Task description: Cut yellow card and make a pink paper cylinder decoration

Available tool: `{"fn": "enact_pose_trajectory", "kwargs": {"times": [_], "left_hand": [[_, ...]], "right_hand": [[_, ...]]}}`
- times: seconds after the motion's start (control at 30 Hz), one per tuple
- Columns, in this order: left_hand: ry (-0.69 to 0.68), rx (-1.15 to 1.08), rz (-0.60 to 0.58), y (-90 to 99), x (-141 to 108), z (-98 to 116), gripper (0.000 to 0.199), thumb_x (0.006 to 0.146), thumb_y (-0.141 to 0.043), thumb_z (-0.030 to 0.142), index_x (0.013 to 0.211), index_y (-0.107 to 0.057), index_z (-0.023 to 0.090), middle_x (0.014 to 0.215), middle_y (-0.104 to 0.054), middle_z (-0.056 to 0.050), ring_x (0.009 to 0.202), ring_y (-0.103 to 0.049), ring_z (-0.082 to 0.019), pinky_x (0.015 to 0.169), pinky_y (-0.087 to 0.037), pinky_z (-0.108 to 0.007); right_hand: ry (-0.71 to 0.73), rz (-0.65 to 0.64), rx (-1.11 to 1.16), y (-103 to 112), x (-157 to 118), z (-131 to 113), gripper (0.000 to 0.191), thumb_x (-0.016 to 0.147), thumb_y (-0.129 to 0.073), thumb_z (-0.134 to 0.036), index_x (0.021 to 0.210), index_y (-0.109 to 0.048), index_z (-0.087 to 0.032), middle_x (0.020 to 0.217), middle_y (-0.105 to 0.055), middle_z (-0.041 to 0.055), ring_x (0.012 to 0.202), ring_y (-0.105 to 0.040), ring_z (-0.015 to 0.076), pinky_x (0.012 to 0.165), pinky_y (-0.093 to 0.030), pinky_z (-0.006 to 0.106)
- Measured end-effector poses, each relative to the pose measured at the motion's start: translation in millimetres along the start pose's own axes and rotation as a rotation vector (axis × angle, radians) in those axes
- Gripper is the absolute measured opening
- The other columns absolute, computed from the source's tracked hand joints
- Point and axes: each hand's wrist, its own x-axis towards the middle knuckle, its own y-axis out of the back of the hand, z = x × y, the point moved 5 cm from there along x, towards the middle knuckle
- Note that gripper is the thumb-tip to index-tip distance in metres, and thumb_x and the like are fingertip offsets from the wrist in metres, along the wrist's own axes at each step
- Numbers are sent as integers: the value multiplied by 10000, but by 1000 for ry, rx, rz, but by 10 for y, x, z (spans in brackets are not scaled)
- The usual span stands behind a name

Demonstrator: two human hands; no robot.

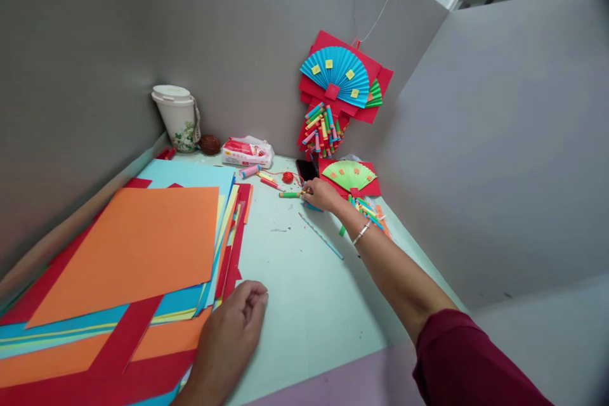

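My right hand (320, 195) reaches to the back middle of the table, its fingers pinched at the end of a green paper roll with orange tips (289, 195). Whether it grips that roll or something beside it is hard to make out. A bit of blue shows just under the fingers. My left hand (238, 323) rests at the right edge of the coloured paper stack (137, 247), fingers curled and nothing visible in them. Left of the right hand lie a red ball of string (288, 177) and a red roll (269, 183). A pencil (321, 236) lies in front of it.
At the back stand a white lidded cup (176, 117), a brown round object (210, 144) and a tissue pack (247, 152). A dark phone (307, 169) lies near a green fan on red card (349, 175). A blue fan decoration (337, 76) hangs on the wall.
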Motion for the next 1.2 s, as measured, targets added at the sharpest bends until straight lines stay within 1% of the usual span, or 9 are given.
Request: {"fn": "enact_pose_trajectory", "kwargs": {"times": [0.2,0.33,0.43,0.57,0.7,0.8,0.97,1.1,1.2], "left_hand": [[-15,-11,21,-6,19,-7,232,869,-418,413,876,-576,245,702,-639,12,636,-612,-174,585,-451,-277],[-14,-17,27,-9,18,-29,230,869,-420,415,869,-576,246,700,-641,13,633,-618,-171,581,-454,-273],[-20,-11,18,-14,12,-27,226,875,-419,410,873,-575,248,701,-646,17,635,-621,-168,582,-454,-269],[-20,8,21,5,-1,9,211,878,-416,393,860,-572,253,688,-646,23,632,-625,-168,576,-445,-263],[-9,10,13,26,-7,41,212,878,-413,392,853,-572,254,674,-643,24,630,-628,-172,568,-442,-259],[-12,8,12,32,0,48,218,878,-414,397,861,-575,252,692,-647,18,645,-631,-175,571,-446,-260],[-15,-8,24,12,11,14,211,881,-418,394,862,-573,251,699,-636,18,648,-620,-169,585,-450,-260],[-11,-14,23,0,10,-16,221,876,-422,406,866,-575,248,689,-628,17,630,-609,-170,582,-450,-266],[-12,-1,20,6,17,-11,222,870,-426,406,861,-581,247,683,-625,14,629,-606,-174,580,-450,-270]], "right_hand": [[53,10,-24,-148,164,-407,260,945,-592,-322,1152,-610,-166,1223,-594,91,1023,-614,217,860,-535,415],[50,15,-29,-118,222,-501,238,945,-591,-320,1120,-619,-160,1195,-606,86,995,-619,206,849,-536,402],[17,47,-29,32,193,-351,266,954,-571,-334,1159,-598,-166,1215,-589,88,999,-612,209,845,-530,402],[-57,45,-44,269,61,43,281,951,-572,-353,1154,-596,-160,1175,-602,85,997,-611,214,847,-525,410],[-114,-9,-49,305,-90,306,264,947,-585,-350,1125,-614,-156,1150,-620,81,982,-622,207,839,-534,403],[-145,-41,-40,218,-136,345,271,950,-584,-346,1143,-610,-160,1162,-619,83,973,-627,204,832,-542,396],[-174,-71,-30,104,-100,316,280,949,-588,-342,1162,-604,-160,1169,-619,85,978,-631,207,834,-546,400],[-184,-74,-27,100,-82,345,298,947,-592,-341,1182,-597,-158,1176,-620,88,988,-634,211,842,-546,411],[-216,-73,-34,144,-103,436,314,953,-582,-345,1207,-585,-161,1202,-610,92,1015,-628,220,859,-541,423]]}}
